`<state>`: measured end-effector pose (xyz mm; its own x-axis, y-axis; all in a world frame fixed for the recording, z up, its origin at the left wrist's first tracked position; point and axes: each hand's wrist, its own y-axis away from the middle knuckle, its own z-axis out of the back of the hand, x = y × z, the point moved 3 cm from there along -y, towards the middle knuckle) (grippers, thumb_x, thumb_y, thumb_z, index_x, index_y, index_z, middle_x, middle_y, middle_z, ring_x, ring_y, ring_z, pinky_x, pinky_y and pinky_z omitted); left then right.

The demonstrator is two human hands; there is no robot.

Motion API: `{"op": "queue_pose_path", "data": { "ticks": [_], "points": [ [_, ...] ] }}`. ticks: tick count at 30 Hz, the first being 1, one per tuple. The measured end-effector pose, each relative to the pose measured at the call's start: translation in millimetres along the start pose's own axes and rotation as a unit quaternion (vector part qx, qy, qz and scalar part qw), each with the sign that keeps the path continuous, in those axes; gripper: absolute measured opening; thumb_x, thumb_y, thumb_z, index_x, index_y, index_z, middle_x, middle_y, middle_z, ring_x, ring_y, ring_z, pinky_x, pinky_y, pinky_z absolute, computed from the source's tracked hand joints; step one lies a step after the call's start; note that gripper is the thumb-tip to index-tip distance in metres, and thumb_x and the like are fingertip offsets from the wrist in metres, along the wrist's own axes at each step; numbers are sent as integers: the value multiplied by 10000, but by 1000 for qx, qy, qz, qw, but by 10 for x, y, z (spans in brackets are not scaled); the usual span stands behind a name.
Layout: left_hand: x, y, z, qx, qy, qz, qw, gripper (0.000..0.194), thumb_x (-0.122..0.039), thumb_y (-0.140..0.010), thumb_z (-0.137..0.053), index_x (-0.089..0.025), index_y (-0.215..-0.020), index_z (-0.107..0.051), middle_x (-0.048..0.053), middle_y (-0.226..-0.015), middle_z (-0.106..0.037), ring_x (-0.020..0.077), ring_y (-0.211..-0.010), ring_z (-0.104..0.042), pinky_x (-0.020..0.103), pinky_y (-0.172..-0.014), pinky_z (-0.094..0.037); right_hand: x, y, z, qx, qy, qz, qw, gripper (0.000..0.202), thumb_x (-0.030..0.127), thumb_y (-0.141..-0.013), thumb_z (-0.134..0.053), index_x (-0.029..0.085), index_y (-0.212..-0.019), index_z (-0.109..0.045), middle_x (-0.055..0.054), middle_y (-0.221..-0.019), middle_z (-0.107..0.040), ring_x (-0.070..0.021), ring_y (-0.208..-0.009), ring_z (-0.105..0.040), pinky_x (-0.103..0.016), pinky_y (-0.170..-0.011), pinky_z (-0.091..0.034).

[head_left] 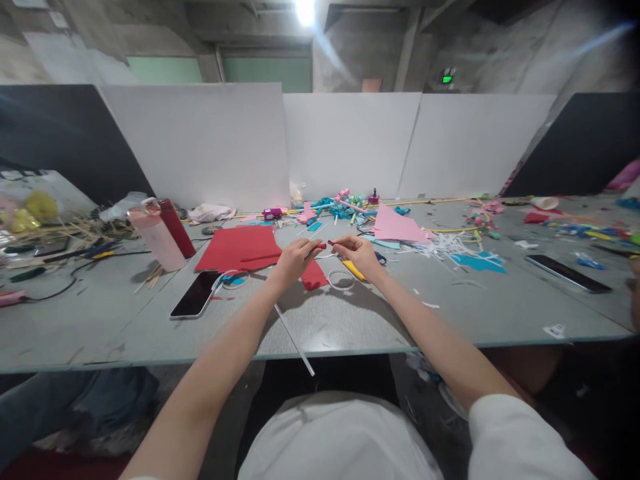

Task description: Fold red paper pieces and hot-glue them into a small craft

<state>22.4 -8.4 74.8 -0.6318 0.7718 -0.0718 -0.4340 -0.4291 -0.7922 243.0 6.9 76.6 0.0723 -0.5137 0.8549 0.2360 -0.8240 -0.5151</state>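
Above the table's middle, my left hand [295, 259] is closed with fingertips pinching a small red piece [321, 247], which looks like rolled or folded paper. Just across a narrow gap, my right hand [358, 253] pinches another small red bit [331, 243] between thumb and finger. Below the hands lie a red scrap [315, 276] and a white ring [341, 280]. A yellow object [354, 269] is partly hidden by my right hand. A large red sheet [235, 248] rests left of my left hand. From beside my left forearm a thin white stick [295, 340] reaches past the table edge.
A phone [195, 295], a pink bottle [159, 240] and a red bottle [177, 230] stand or lie at left. Pink paper [399, 225], white paper strips [436, 244] and blue paper [479, 261] spread at right, with another phone [567, 273]. White panels [350, 143] close off the back.
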Motion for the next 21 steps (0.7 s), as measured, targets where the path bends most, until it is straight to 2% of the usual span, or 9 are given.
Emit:
{"op": "queue_pose_path", "data": {
  "ticks": [14,21],
  "points": [
    [-2,-3,-16,4,-15,-5,1000,391,-442,-1147,-476,-199,-1334,-718,108,-1057,-753,223,-994,-720,342,-880,-560,-55,7,22,30,30,12,999,451,605,-806,-892,180,-924,-798,-67,-826,-802,-158,-681,-646,-281,-606,-467],
    [-3,1,-25,18,-19,-13,1000,391,-436,-1151,-468,-198,-1340,-713,109,-1055,-749,226,-983,-711,354,-886,-551,-88,3,43,39,37,11,998,438,594,-813,-891,181,-929,-803,-68,-826,-799,-165,-690,-655,-285,-610,-463]
  ]
}}
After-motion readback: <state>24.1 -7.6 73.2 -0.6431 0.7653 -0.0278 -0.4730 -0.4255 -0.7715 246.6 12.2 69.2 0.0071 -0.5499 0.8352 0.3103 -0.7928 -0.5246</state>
